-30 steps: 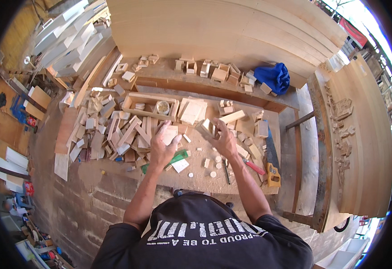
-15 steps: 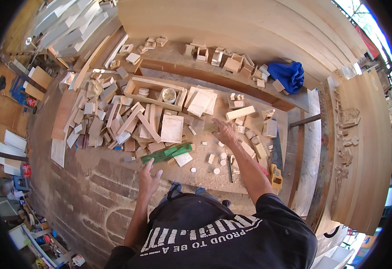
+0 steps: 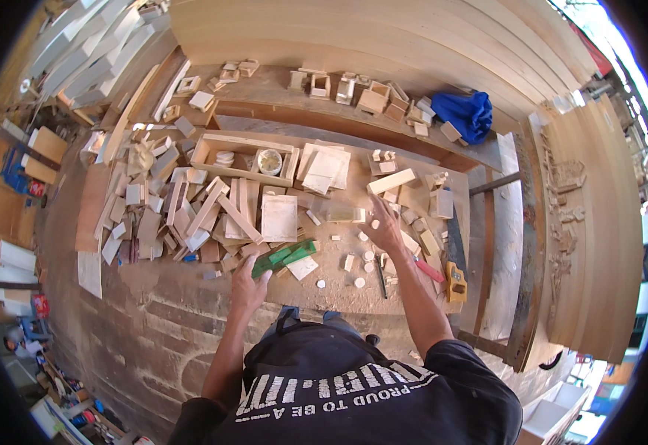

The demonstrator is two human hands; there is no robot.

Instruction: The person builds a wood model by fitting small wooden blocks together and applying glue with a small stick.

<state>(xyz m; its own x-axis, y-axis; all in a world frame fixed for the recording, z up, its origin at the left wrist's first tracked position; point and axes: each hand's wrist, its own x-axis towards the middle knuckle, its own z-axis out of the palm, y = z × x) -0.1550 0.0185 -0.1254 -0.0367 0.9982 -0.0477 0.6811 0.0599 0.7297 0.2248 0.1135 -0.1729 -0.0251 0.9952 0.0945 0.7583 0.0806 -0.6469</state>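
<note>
At the far left, long pale boards (image 3: 79,55) lean in a stack beyond the tabletop (image 3: 339,289). Nearer, on the left part of the tabletop, a heap of short wooden offcuts (image 3: 168,215) lies jumbled, the sticks crossing one another at all angles. Just beyond the heap stands a shallow wooden tray (image 3: 246,157) with a round tin (image 3: 270,161) in its right compartment.

The left hand (image 3: 248,285) rests at the near edge of the tabletop, fingers loosely curled, their tips touching the near end of a green strip (image 3: 287,256) that lies slanted across the surface. It is not gripping the strip so far as can be seen; whether it presses down cannot be told. A square pale panel (image 3: 279,216) lies flat just beyond the strip, and a small white card (image 3: 302,268) sits just right of the strip's near end.

Farther right, small round wooden plugs (image 3: 359,282) are scattered on the bare wood between the two hands. The right hand (image 3: 385,230) reaches farther in, fingers spread open and flat, hovering over or touching small blocks; it holds nothing visible. Just left of its fingertips lies a small pale block (image 3: 342,214), and beyond it a longer wooden bar (image 3: 392,181) lies slanted.

To the right of that hand a red stick (image 3: 429,270) and a yellow tool (image 3: 455,282) lie near the tabletop's right edge. At the far right a crumpled blue cloth (image 3: 466,113) lies on the back ledge.
</note>
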